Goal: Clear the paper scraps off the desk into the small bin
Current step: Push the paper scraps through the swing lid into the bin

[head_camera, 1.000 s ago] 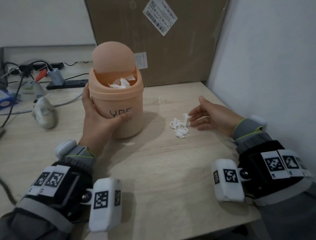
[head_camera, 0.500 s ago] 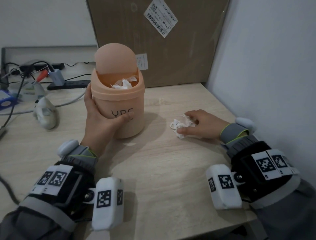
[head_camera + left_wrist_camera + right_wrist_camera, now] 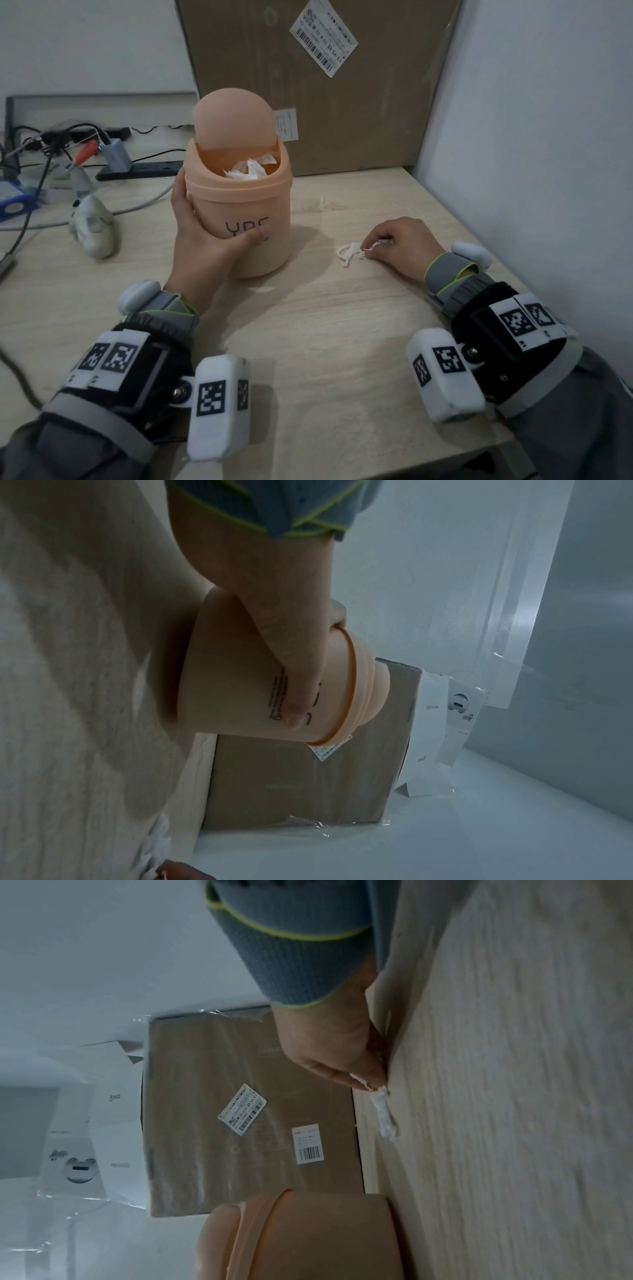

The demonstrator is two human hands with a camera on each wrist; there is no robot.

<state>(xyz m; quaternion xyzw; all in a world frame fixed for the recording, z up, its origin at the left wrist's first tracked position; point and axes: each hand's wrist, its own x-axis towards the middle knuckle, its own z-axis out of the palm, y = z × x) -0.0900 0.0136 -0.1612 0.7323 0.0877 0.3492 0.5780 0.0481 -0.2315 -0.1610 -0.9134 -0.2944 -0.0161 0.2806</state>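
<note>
Pinching crumpled white paper scraps [image 3: 349,251] against the woodgrain desk [image 3: 325,342], the right hand [image 3: 400,245] curls. Left hand [image 3: 205,246] wraps the smooth, peach, cylindrical bin [image 3: 239,219].

The left hand [image 3: 205,246] wraps the small bin [image 3: 251,212], its thumb covering the bottom of the printed letters while its fingers run out of sight behind the far wall. The curled fingers of the right hand [image 3: 400,240] hide how much of the paper scraps [image 3: 349,251] sits under them; only a strip shows past the fingertips. The tiny white fleck [image 3: 323,202] beyond those fingers is too small to tell apart, and the small print beside the left thumb [image 3: 294,718] is unreadable.
</note>
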